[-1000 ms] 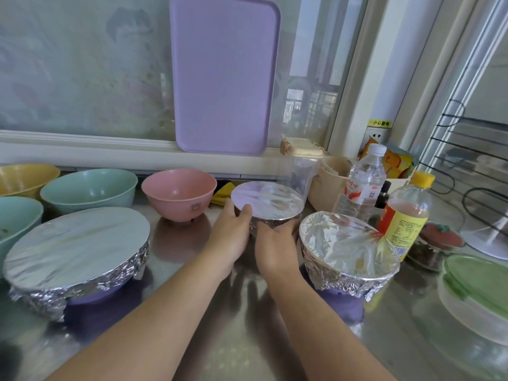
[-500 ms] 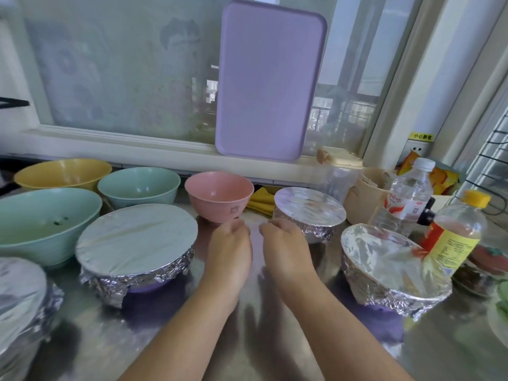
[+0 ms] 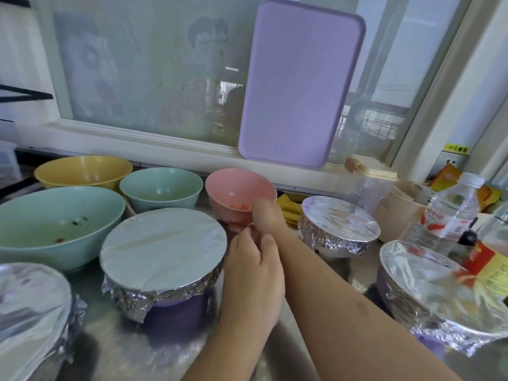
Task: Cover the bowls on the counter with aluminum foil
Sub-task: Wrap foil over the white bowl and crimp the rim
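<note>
both hands are bunched up at the foot of the pink bowl (image 3: 239, 194). the right hand (image 3: 265, 219) has its thumb up against the near side of the bowl, right by the rim, with the other fingers tucked out of sight underneath, so it looks like a grip on the bowl, but that's a judgement. the left hand (image 3: 251, 266) sits just below and nearer the camera, fingers curled in toward the bowl's base; whether they're actually pinching anything can't be told from here.

so the bowl is directly ahead of the fingertips, touching or as good as. it's round, so no long axis to worry about, and the right hand is the nearer one. little orange bits sit in the bottom. probably it's next in line for foil, though no foil roll or loose sheet is in view.

further out: the big foil-covered bowl (image 3: 165, 257) sits just left of the hands, a small foil-covered bowl (image 3: 339, 225) is just to the right, and two more wrapped ones sit at the far left and right edges. the green bowl (image 3: 160, 188), yellow bowl (image 3: 82, 171) and large green bowl (image 3: 57, 221) are uncovered.

writing: the water bottle (image 3: 450, 213) has a red and white label, too blurry to read. the yellow sticker (image 3: 457, 148) on the wall has dark characters, not legible either.
</note>
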{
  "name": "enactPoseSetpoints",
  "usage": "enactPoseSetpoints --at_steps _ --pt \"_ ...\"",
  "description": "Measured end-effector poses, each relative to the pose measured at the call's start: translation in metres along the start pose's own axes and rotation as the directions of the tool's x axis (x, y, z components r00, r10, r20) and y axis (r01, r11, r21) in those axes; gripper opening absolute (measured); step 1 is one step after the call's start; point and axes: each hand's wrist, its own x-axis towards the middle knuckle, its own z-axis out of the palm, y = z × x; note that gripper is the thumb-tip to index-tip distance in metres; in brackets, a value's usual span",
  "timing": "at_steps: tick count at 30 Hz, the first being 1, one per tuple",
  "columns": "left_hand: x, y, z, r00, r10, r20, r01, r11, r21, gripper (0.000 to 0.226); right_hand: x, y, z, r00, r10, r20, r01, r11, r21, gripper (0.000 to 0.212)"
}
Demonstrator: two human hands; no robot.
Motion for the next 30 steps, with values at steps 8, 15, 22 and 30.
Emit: enactPoseSetpoints --at_steps 8,15,22,30 --pt "-0.021 0.018 -0.011 0.986 0.132 -0.106 -0.142 0.986 -0.089 0.037 -0.073 -0.008 -0.066 0.994 -0.086 -0.071 0.101 0.967 0.234 0.041" --pt "-0.051 0.041 -0.044 0.97 0.134 -0.201 -0.174 0.965 -0.198 0.021 -0.161 0.027 -0.144 0.994 -0.086 -0.065 0.098 0.97 0.222 0.032" --pt "-0.118 0.032 -0.042 0.994 0.0 0.107 0.014 0.992 -0.128 0.026 -0.213 0.094 -0.159 0.998 0.052 -0.029 -0.042 0.958 0.284 0.042" --pt "-0.145 0.02 -0.05 0.995 -0.007 0.104 0.017 0.995 -0.097 0.02 -0.246 0.105 -0.162 1.0 0.002 -0.009 0.0 0.977 0.212 0.023"
